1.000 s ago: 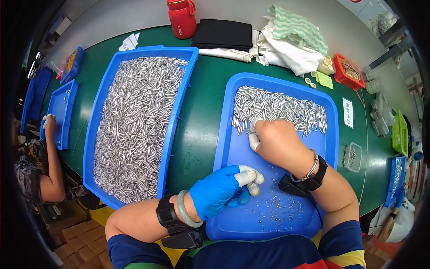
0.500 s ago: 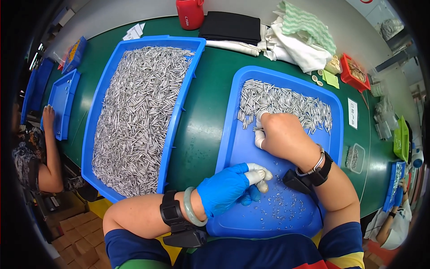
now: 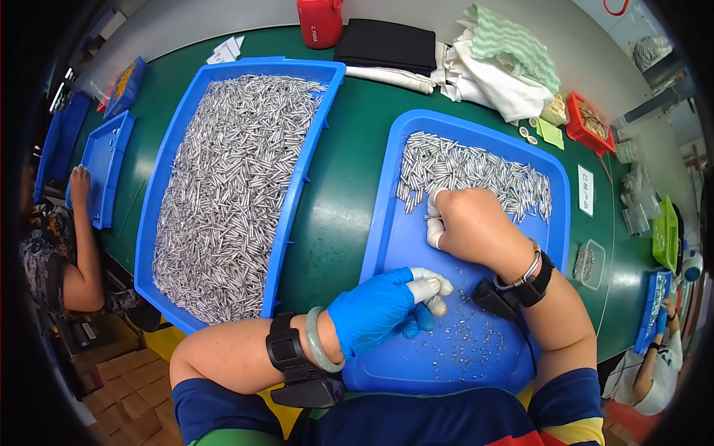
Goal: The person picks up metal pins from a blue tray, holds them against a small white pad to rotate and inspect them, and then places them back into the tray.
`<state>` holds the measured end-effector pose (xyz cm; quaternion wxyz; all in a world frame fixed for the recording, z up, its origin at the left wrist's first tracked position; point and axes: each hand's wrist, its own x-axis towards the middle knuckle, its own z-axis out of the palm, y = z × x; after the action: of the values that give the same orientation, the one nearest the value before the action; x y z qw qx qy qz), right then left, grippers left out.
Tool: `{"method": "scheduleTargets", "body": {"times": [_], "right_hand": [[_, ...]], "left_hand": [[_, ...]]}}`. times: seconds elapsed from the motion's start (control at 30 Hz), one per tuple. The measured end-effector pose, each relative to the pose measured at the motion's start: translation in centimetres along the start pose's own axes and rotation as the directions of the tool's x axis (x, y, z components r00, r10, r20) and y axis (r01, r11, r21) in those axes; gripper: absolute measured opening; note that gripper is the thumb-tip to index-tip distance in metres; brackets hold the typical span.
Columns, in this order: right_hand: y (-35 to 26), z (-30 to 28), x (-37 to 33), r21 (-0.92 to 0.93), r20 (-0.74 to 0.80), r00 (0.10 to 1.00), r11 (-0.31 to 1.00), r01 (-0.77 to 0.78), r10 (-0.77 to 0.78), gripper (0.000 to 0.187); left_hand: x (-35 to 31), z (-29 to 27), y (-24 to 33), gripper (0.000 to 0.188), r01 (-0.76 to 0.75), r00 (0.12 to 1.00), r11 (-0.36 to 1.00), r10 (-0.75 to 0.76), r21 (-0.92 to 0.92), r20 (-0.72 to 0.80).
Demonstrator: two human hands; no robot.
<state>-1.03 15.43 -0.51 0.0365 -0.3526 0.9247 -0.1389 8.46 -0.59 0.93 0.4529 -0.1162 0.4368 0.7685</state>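
Probably picking: right hand (image 3: 476, 227) at metal pins (image 3: 465, 165), can't tell grip; left hand (image 3: 375, 312) pressed together, contents unclear. Next likely needs fine pinch.

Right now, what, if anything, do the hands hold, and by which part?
Cannot be told: the right hand, at the metal pins, hides any grip; the left hand shows no clear object.
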Motion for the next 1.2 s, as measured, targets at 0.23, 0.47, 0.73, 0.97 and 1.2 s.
{"method": "scheduleTargets", "body": {"times": [0.23, 0.47, 0.73, 0.97, 1.2], "right_hand": [[-0.6, -3.0, -1.1, 0.639, 0.19, 0.981, 0.764, -0.087, -0.047, 0.015], [-0.9, -3.1, -1.3, 0.707, 0.177, 0.98, 0.705, -0.058, -0.096, 0.011], [0.5, -1.7, 0.4, 0.05, -0.174, 0.964, 0.976, 0.212, -0.2, 0.012], [0.2, -1.7, 2.5, -0.117, -0.023, 0.928, 0.923, 0.367, -0.372, 0.014], [-0.5, -1.3, 3.9, -0.162, 0.077, 0.878, 0.863, 0.479, -0.473, 0.011]], "left_hand": [[0.0, -0.5, -0.4, 0.034, 0.003, 0.999, 0.964, -0.012, -0.266, -0.03], [0.2, -1.1, -0.7, 0.036, -0.036, 0.999, 0.954, 0.047, -0.298, 0.028], [0.3, -0.9, -0.6, 0.033, 0.004, 0.998, 0.995, 0.002, -0.103, 0.055], [0.3, -0.9, -0.4, 0.032, -0.034, 0.999, 0.998, 0.035, -0.053, 0.029], [0.3, -1.0, -0.4, 0.031, -0.052, 0.998, 0.997, 0.054, -0.053, 0.024]]}}
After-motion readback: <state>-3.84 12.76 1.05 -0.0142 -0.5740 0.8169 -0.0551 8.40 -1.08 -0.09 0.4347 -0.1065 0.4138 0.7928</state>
